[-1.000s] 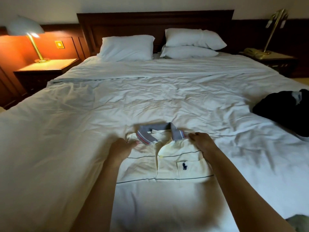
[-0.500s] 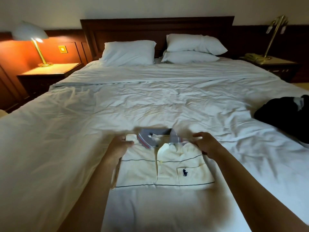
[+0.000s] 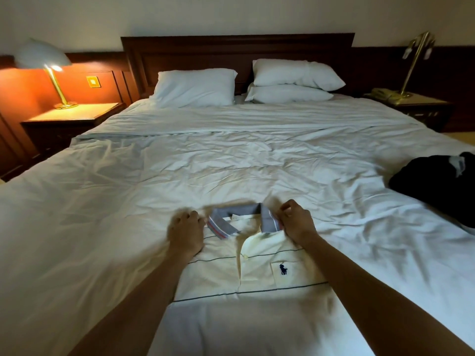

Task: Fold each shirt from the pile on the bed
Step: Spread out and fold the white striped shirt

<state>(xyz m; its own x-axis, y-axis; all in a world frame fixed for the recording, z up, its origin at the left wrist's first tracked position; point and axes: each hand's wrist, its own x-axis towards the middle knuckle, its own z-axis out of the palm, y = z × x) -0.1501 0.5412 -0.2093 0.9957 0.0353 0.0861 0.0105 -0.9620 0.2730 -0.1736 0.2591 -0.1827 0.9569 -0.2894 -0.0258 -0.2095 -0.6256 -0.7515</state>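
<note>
1. Both forearms reach in from the bottom edge, over the white duvet (image 3: 108,201).
2. The cream polo shirt (image 3: 257,276) lies folded, front up, on the near middle of the bed, between the two arms. It has thin dark stripes and a small dark logo on the chest pocket.
3. The left hand (image 3: 186,232) is on the shirt's left shoulder, knuckles up and fingers curled. It is blurred, so I cannot tell whether it grips cloth.
4. The right hand (image 3: 295,223) pinches the shirt's right shoulder, just beside the grey collar (image 3: 267,219).
5. The collar is at the far end of the shirt, with its flaps spread.
6. A dark clothes pile (image 3: 437,186) is on the bed's right edge, well apart from the shirt.
7. Three white pillows (image 3: 195,87) lean against the wooden headboard (image 3: 231,51).
8. A lit lamp (image 3: 43,57) stands on the left nightstand (image 3: 74,115). A brass lamp (image 3: 415,60) stands on the right.
</note>
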